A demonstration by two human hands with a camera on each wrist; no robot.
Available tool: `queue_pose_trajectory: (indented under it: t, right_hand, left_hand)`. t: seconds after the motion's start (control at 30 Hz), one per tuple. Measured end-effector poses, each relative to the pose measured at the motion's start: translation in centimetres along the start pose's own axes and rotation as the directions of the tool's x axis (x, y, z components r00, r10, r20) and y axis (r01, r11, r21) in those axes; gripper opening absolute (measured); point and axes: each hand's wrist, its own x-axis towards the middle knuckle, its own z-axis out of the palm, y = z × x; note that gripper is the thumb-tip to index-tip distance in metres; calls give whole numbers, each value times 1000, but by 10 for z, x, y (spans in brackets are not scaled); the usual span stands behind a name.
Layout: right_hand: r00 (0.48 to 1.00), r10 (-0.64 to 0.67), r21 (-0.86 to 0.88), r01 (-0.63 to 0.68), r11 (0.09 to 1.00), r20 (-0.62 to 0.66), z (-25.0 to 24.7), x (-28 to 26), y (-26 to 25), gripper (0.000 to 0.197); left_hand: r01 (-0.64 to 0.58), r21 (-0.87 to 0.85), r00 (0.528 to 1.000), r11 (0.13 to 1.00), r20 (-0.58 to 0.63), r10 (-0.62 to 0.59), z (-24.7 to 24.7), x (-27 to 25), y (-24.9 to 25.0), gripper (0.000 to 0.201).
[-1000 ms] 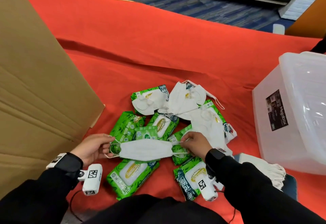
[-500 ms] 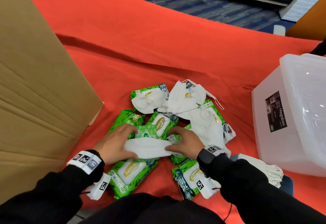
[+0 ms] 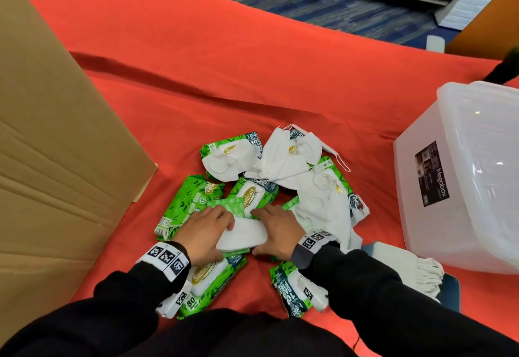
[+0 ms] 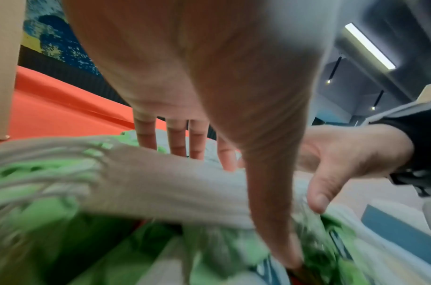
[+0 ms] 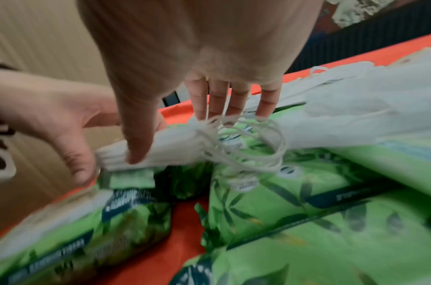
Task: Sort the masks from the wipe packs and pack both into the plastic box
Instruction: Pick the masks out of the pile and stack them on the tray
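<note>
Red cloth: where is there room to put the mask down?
Bare red cloth lies beyond the pile, between the cardboard and the plastic box. It's crowded around both hands, where wipe packs and masks overlap.

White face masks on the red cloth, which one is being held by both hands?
The folded white mask nearest the person, flattened between the left hand and right hand atop green wipe packs; the other masks lie untouched farther back.
</note>
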Motion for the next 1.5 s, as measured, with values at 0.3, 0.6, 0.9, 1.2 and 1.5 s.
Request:
queue_pose_trajectory:
  t: [0.3,0.6,0.9,1.2,1.5]
  right_hand:
    - [928,241,180,-195,964,-285,-78,33,77,34]
    - [962,266,-328,-272,905,-66,-76,80,105,79]
    - [987,37,-284,-80,956,-157,-78,76,120,51]
    - [999,-23,-91,21,996,-27,-72,60,90,66]
    - [920,369,515,-254,819,-134,-79,56,70,26]
  left_hand:
    - [-11,-310,956,951,-283,-81,-82,94,11,19]
    - [229,-158,966,961,-86,-244,-51,199,38,41]
    - [318,-452,887,833,-167,-430,-54,200,18,79]
    - [-10,-974,835,226,-133,-534,-81,119,4,33]
    - [-187,-974,767,-127,-64,-639,-78,36,8,17]
